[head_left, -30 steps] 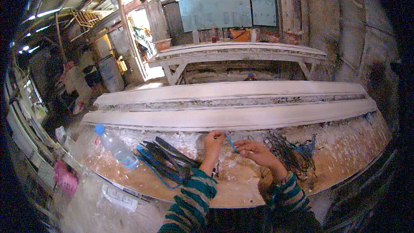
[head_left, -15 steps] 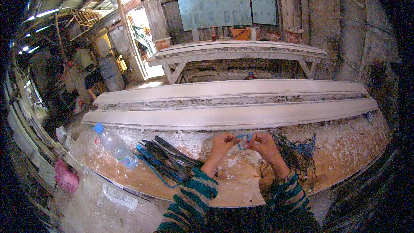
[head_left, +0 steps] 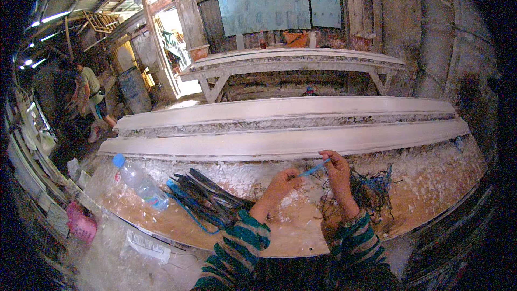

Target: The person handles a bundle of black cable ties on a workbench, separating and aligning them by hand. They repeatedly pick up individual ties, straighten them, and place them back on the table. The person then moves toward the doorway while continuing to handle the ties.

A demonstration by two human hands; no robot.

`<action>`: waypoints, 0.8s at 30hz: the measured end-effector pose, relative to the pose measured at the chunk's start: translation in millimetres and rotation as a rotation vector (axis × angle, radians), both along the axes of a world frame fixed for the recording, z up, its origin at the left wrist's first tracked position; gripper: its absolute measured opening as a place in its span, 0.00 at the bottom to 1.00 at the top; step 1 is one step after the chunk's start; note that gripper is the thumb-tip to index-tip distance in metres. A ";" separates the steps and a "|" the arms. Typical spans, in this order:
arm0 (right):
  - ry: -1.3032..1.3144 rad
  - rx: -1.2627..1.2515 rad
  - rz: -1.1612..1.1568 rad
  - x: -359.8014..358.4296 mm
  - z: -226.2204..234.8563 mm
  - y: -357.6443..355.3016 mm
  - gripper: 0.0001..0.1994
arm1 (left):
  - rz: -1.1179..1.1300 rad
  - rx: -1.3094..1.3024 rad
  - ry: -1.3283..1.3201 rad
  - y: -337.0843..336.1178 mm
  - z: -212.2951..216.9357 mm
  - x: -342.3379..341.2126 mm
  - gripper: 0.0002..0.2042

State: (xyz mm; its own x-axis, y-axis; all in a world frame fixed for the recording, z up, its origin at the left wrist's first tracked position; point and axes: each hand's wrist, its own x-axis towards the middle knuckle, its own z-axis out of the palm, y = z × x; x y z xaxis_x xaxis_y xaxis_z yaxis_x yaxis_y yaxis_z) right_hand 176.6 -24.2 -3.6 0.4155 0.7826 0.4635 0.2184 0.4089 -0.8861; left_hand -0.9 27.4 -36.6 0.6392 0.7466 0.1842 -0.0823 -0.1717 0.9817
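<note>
Cords (head_left: pixel 381 189) crowd right hand (head_left: pixel 338 177), black strips (head_left: pixel 211 193) left wrist (head_left: pixel 259 211), bottle (head_left: pixel 141 184) farther left.

A blue-capped clear plastic bottle (head_left: pixel 141 184) is on the worktop (head_left: pixel 293 237); behind, an orange tub (head_left: pixel 295 40) sits below pale-blue boards (head_left: pixel 264 2).

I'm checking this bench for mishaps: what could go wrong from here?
The thin blue strip spans the fingers of the left hand and right hand; it might slip free or, if pulled hard, tear. The tangle of dark and blue strands lies near the right wrist and could snag. The left sleeve is close to the black strips and might drag them.
</note>
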 end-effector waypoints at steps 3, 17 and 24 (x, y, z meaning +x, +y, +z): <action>-0.340 -0.036 -0.103 3.1 -4.3 -2.3 0.06 | 0.331 0.001 0.005 4.8 6.5 -7.5 0.07; -0.327 -0.211 0.753 -34.1 23.9 -29.3 0.10 | 0.691 0.071 -0.066 8.2 12.9 -16.5 0.02; -0.309 -0.244 0.406 -12.9 7.6 -14.7 0.01 | 0.462 0.193 0.137 -1.2 17.4 -10.1 0.03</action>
State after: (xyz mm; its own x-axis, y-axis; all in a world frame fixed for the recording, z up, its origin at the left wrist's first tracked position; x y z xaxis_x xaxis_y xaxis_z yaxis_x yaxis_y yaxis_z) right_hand 163.7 -38.9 4.0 -0.0678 0.9511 0.3014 0.3508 0.3056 -0.8852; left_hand -10.9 26.1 -19.3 0.2790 0.9174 0.2838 0.1719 -0.3385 0.9252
